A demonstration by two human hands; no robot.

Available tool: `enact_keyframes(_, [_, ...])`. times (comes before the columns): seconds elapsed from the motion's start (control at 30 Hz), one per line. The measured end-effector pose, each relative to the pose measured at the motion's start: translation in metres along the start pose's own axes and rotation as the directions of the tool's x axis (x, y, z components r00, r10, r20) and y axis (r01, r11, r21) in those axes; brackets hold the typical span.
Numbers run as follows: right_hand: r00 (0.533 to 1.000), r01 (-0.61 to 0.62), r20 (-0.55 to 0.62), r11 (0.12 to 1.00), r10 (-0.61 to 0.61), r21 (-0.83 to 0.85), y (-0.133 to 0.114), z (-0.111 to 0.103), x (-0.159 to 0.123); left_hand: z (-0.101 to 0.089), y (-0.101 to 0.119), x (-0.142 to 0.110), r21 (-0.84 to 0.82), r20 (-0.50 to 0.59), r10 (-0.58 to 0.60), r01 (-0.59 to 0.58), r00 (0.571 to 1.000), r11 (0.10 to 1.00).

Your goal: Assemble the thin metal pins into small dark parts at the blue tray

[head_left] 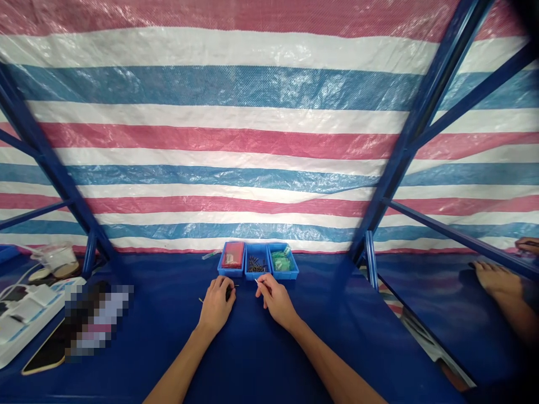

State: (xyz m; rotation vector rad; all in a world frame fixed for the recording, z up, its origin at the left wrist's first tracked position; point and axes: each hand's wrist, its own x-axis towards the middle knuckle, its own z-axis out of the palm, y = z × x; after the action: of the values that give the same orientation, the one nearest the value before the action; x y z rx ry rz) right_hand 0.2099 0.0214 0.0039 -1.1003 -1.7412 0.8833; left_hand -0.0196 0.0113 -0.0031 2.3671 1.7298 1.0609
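Slim whitish rod-shaped piece (256, 280) sits pinched in the closed fingertips of my right hand (273, 297), just before the middle blue plastic bin (252, 276), its axis angled forward-left — my left hand (217, 302), apart, curls over a small dark object (228, 292), grip unclear.

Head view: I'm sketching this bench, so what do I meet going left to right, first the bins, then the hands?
Bins: red-filled bin → dark-metal bin → green-filled bin. Hands: left hand → right hand → someone else's hands.
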Motion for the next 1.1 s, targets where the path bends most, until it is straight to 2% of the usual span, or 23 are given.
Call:
enact_keyframes(0.1, [1.0, -0.004, -0.005, 1.0, 0.004, 0.01, -0.002, -0.001, 0.0, 0.001, -0.002, 0.0, -0.002, -0.008, 0.012, -0.012, 1.0, 1.0])
enact_keyframes(0.23, [1.0, -0.006, -0.024, 1.0, 0.006, 0.007, -0.002, -0.002, 0.0, 0.001, 0.0, -0.002, 0.08, -0.035, -0.004, 0.007, 0.999, 0.997])
enact_keyframes(0.5, [0.999, -0.013, -0.036, 1.0, 0.013, -0.014, -0.001, -0.003, 0.0, -0.002, 0.002, -0.003, 0.132, 0.013, 0.011, -0.013, 1.0, 0.991])
enact_keyframes(0.8, [0.992, -0.027, -0.126, 0.996, 0.015, -0.089, -0.003, -0.003, 0.0, -0.01, 0.01, -0.004, 0.197, 0.018, 0.055, -0.057, 0.998, 0.979])
enact_keyframes(1.1, [0.991, -0.022, -0.135, 0.997, 0.011, -0.08, -0.001, -0.003, 0.0, -0.025, -0.004, -0.006, 0.116, 0.118, 0.078, -0.091, 0.99, 0.989])
